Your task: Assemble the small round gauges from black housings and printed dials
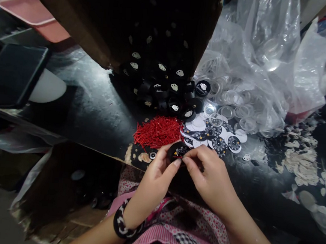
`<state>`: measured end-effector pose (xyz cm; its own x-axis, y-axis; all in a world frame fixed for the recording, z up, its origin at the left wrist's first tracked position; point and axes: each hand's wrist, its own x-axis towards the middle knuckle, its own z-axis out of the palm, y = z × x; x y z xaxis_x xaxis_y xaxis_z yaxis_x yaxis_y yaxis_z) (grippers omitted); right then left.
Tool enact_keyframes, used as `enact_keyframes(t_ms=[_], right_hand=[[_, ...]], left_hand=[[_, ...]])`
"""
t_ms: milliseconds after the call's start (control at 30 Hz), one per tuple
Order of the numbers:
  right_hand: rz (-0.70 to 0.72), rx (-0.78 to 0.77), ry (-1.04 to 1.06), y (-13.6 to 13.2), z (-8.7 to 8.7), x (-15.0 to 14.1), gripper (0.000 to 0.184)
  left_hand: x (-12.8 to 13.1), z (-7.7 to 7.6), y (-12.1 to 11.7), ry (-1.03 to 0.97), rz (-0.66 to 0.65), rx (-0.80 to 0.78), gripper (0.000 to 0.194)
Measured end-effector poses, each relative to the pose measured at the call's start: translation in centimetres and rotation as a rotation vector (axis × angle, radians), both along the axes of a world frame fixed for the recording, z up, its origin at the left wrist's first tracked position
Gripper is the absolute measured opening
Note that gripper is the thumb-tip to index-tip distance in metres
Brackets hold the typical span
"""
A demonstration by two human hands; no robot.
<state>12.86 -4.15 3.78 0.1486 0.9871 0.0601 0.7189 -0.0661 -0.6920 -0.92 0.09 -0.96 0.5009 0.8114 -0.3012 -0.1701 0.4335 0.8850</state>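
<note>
Near the table's front edge, my left hand [159,174] grips a black round gauge housing [174,149] with a printed dial facing up. The fingers of my right hand [208,172] are pinched at the right side of that dial, on a small red pointer [179,157] that lies across its lower part. Whether the pointer is fixed to the dial cannot be seen. Just beyond my hands sits a heap of red pointers [159,132]. Loose printed dial discs [211,131], some black side up and some white, spread to its right.
A tipped dark box [122,28] with black round housings [161,93] spilling out stands behind. Clear round covers [247,111] lie by plastic bags [269,66] at the right. Small pale plates [302,163] are heaped far right. A dark flat screen-like panel [13,74] is at the left.
</note>
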Motion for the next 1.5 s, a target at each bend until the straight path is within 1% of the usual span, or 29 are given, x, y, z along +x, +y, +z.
enact_keyframes(t_ms=[133, 300, 467, 567, 633, 667, 700, 767, 833, 867, 900, 967, 1067, 1100, 1167, 1233, 1267, 1300, 1367, 1433, 1467, 1500], right_hand=[[-0.019, -0.010, 0.037, -0.1, 0.2, 0.1, 0.010], [-0.036, -0.030, 0.081, -0.5, 0.4, -0.2, 0.013], [-0.046, -0.064, 0.060, -1.2, 0.4, -0.9, 0.017], [-0.063, -0.039, 0.032, -1.4, 0.3, -1.4, 0.018], [-0.079, -0.041, 0.024, -1.4, 0.2, -1.5, 0.018], [-0.088, -0.052, 0.019, -1.3, 0.2, -1.4, 0.020], [-0.091, -0.061, 0.014, -1.2, 0.2, -1.3, 0.023], [-0.080, -0.048, 0.008, -1.0, 0.2, -0.8, 0.023], [-0.024, 0.003, -0.020, -0.8, 0.3, -0.3, 0.012], [0.012, 0.030, -0.055, -0.6, 0.3, 0.0, 0.006], [0.047, 0.052, -0.109, -0.5, 0.2, 0.2, 0.006], [0.104, 0.071, -0.251, -0.2, 0.0, 0.3, 0.010], [0.139, 0.100, -0.395, 0.2, -0.4, 0.0, 0.015], [0.131, 0.111, -0.403, 0.4, -0.5, -0.2, 0.016], [0.068, 0.106, -0.362, 0.6, -0.4, -0.6, 0.013], [-0.025, 0.045, -0.282, 0.7, 0.0, -0.8, 0.008], [-0.057, -0.004, -0.235, 0.8, 0.2, -0.6, 0.007], [-0.055, -0.058, -0.181, 0.9, 0.5, -0.2, 0.007], [0.002, -0.138, -0.072, 1.4, 0.8, 1.3, 0.009], [-0.021, -0.134, -0.059, 2.5, 0.7, 3.7, 0.009], [-0.110, -0.104, -0.126, 3.1, 0.5, 5.0, 0.011], [-0.221, -0.075, -0.245, 3.9, 0.1, 6.3, 0.019]], left_hand=[[-0.2, 0.6, 0.3, 0.056, -0.025, 0.091, 0.023], [-0.5, 0.6, 0.2, 0.154, -0.006, 0.241, 0.019], [-1.1, 0.6, -0.3, 0.229, -0.017, 0.401, 0.024], [-1.3, 0.7, -0.4, 0.250, -0.018, 0.442, 0.027], [-1.4, 0.6, -0.2, 0.263, -0.031, 0.420, 0.027], [-1.4, 0.6, 0.0, 0.257, -0.046, 0.382, 0.026], [-1.4, 0.5, 0.1, 0.232, -0.069, 0.319, 0.026], [-1.4, 0.3, 0.5, 0.141, -0.106, 0.127, 0.027], [-1.4, 0.0, 0.8, 0.039, -0.127, -0.068, 0.033], [-1.5, -0.1, 0.9, 0.003, -0.136, -0.134, 0.037], [-1.5, -0.3, 0.9, -0.017, -0.140, -0.173, 0.040], [-1.5, -0.4, 0.8, -0.021, -0.127, -0.184, 0.041], [-1.2, -0.5, 0.3, 0.021, -0.040, -0.195, 0.038], [-1.0, -0.4, 0.2, 0.029, -0.016, -0.224, 0.038], [-0.6, -0.4, -0.1, 0.024, 0.008, -0.272, 0.038], [-0.3, -0.7, -0.2, 0.002, 0.017, -0.266, 0.039], [-0.2, -0.9, -0.1, 0.000, 0.013, -0.236, 0.039], [-0.1, -1.1, 0.0, 0.015, 0.001, -0.193, 0.039], [-0.1, -1.5, 0.5, 0.060, -0.023, -0.123, 0.040], [-0.2, -1.8, 0.9, 0.066, -0.022, -0.098, 0.041], [-0.2, -1.9, 1.0, 0.046, -0.010, -0.107, 0.041], [-0.2, -1.9, 1.1, 0.016, 0.004, -0.129, 0.041]])
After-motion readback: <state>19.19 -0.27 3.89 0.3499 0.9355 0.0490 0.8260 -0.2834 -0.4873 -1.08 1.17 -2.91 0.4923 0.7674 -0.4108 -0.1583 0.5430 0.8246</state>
